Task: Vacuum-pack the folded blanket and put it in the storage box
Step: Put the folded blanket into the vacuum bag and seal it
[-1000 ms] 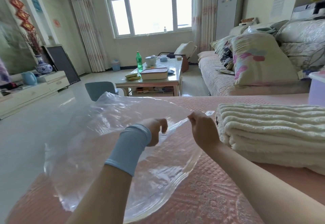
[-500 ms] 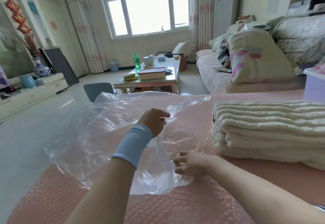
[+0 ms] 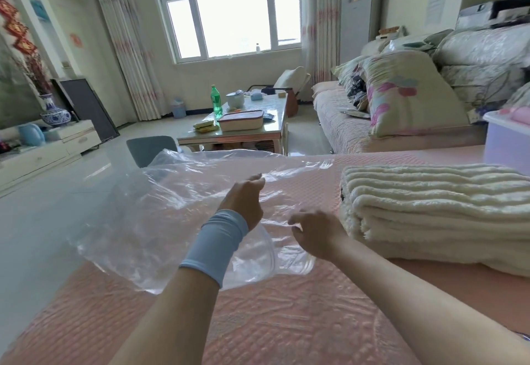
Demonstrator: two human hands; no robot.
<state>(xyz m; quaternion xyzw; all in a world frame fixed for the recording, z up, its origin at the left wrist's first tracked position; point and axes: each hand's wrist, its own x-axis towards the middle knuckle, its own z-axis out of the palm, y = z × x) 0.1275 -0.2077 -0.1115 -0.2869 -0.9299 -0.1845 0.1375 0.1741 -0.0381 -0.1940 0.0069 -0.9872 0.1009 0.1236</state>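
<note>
Left hand (image 3: 243, 199) grips upper lip of clear vacuum bag (image 3: 149, 221); right hand (image 3: 317, 235) pinches lower lip, mouth parting. Folded blanket (image 3: 430, 209) lies just right of it on pink bedspread (image 3: 286, 321), not yet bagged. Left to do: insert, seal, vacuum, stow in lavender storage box (image 3: 504, 146).

Person's arms, seen from above: the left hand (image 3: 243, 201) carries a smooth light-blue fabric wristband (image 3: 218, 242) over wrist and lower forearm; the right hand (image 3: 312, 232) has a bare wrist and forearm.
</note>
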